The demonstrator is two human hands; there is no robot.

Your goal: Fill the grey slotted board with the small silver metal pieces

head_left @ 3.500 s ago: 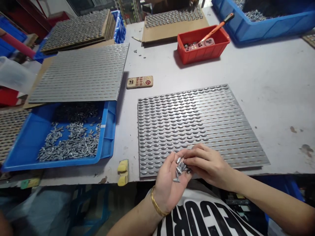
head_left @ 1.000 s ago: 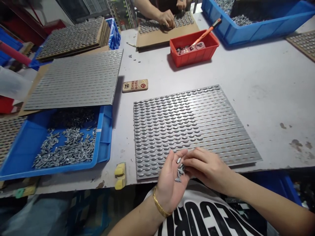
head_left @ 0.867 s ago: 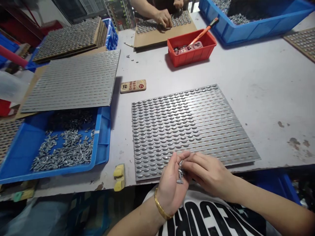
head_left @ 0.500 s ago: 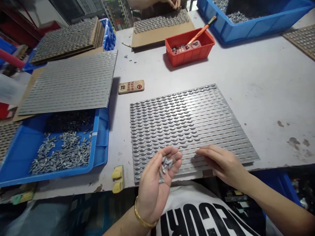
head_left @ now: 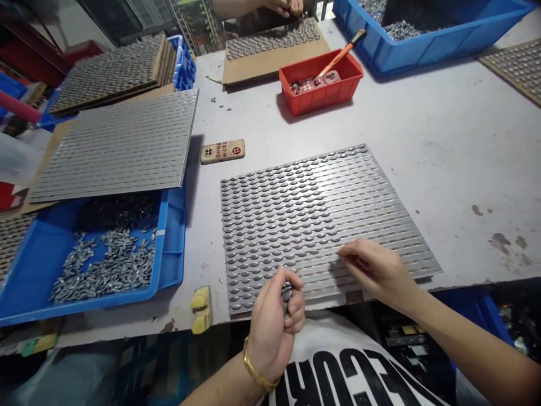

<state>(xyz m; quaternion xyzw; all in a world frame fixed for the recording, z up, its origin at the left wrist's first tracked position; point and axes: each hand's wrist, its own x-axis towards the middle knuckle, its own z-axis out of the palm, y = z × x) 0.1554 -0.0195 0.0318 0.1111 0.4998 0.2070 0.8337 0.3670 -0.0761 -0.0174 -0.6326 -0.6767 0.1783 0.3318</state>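
A grey grooved tray lies on the table in front of me, most of its rows filled with small oval metal pieces. My left hand hovers at the tray's near edge, fingers curled shut around a small bunch of metal pieces. My right hand rests on the tray's near right rows, fingertips pinched together on the grooves; whether a piece is between them I cannot make out.
A blue bin of loose metal pieces sits at left under another grooved tray. A red bin with an orange-handled tool, a small wooden block, stacked trays and a far blue bin stand beyond. Another person's hands work at the far edge.
My hands have come apart. The right hand moved right onto the tray's near rows. The left hand, open with pieces in its palm, has closed around them and dropped slightly.
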